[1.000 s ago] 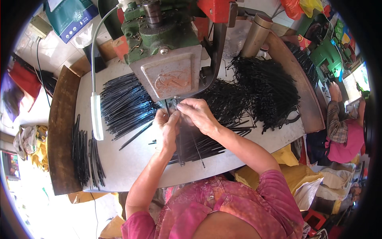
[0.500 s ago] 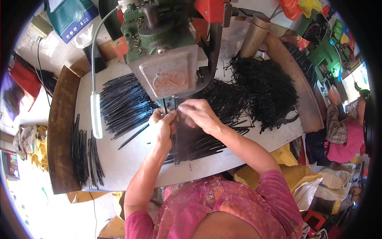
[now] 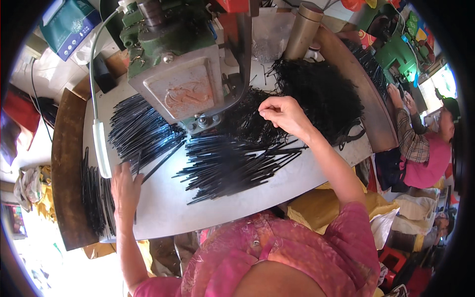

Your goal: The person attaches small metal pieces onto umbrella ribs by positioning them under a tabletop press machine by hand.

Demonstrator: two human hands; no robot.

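Observation:
My left hand [image 3: 126,189] is at the left of the white worktop, closed around a thin black rod [image 3: 139,159] whose ends show above and below the fingers. Beside it lies a bundle of similar rods [image 3: 92,198] along the wooden side board. My right hand [image 3: 288,118] hovers over the dark heap of rods at the right, thumb and fingertips pinched; whether anything is between them is hidden. A green press machine [image 3: 180,94] with a grey cover plate stands between the hands. A fanned pile of black rods [image 3: 225,166] lies in front of it.
Another rod pile [image 3: 141,121] lies left of the machine, and a tangled black heap [image 3: 321,106] at the right. A white lamp tube [image 3: 101,151] hangs near my left hand. Curved boards [image 3: 69,188] edge the table. A metal flask [image 3: 304,32] stands behind. A co-worker [image 3: 425,148] sits at right.
Both hands have parted from beneath the machine head. The left went to the bundle at the left with a rod; the right moved right, over the heap. The view has shifted slightly.

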